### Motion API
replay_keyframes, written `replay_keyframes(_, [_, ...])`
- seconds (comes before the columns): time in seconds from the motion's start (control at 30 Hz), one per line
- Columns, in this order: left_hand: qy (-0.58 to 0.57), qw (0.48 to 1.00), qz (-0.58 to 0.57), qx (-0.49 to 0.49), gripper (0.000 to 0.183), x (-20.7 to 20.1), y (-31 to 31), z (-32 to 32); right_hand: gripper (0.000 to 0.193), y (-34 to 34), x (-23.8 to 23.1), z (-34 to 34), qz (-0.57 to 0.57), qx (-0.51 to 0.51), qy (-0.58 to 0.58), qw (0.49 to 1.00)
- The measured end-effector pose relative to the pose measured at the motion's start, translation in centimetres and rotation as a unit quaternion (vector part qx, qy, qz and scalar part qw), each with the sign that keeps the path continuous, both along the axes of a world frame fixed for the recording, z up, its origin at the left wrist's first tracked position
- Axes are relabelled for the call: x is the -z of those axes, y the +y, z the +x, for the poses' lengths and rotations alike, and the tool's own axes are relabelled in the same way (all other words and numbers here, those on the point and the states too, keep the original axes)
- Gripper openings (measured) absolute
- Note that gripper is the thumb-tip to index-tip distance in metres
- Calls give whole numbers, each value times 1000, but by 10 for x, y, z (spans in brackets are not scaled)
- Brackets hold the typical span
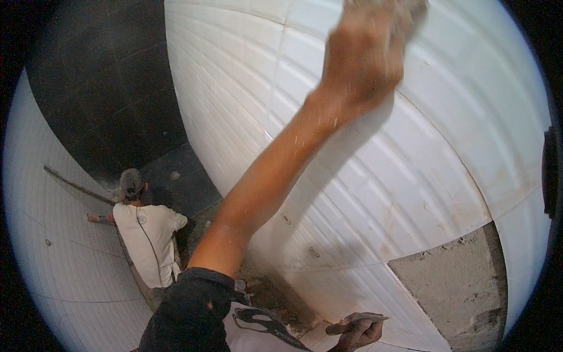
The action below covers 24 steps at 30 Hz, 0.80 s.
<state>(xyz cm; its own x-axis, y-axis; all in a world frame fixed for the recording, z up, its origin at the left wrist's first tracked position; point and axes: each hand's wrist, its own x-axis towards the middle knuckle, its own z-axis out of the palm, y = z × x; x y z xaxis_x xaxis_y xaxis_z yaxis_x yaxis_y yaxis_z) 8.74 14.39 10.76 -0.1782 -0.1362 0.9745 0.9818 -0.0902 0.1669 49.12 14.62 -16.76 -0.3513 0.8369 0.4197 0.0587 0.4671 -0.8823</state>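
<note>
My left hand [363,64] is raised high against the white tiled wall [352,193], with the arm stretched across the view. Its fingers are closed round a greyish, blurred thing [410,14] that runs out of the top edge; its kind does not show. Low down, near the bottom edge, my right hand [360,334] grips a small trowel-like tool [375,317] with a flat pale edge and a brown rounded handle end. Beige smears mark parts of the wall's ridged tiles.
At right, an untiled rectangle [451,281] bares rough grey cement. A co-worker in a pale shirt [146,240] and cap crouches low at left, beside another white ridged wall [64,258]. Dark tiles [111,76] cover the far wall. Debris lies on the dirty floor [270,287] below me.
</note>
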Motion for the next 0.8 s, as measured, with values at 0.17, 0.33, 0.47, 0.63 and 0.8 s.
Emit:
replay_keyframes(0.17, [41, 996, -55, -58, 52, 103, 29, 66, 57, 12, 25, 4, 6, -18, 40, 999])
replay_keyframes(0.33, [-38, 988, -33, -145, 51, 67, 17, 22, 52, 16, 26, 25, 44, -44, 14, 998])
replay_keyframes(0.47, [10, 990, -49, -132, 51, 74, 38, 83, 61, 12, 10, 25, 6, -44, 39, 998])
replay_keyframes(0.63, [-26, 992, 0, -127, 44, 55, 21, 63, 57, 30, 27, 48, 71, -52, -11, 996])
replay_keyframes(0.8, [11, 994, -28, -103, 57, 78, 42, 109, 52, 30, 15, 57, -2, -60, 4, 998])
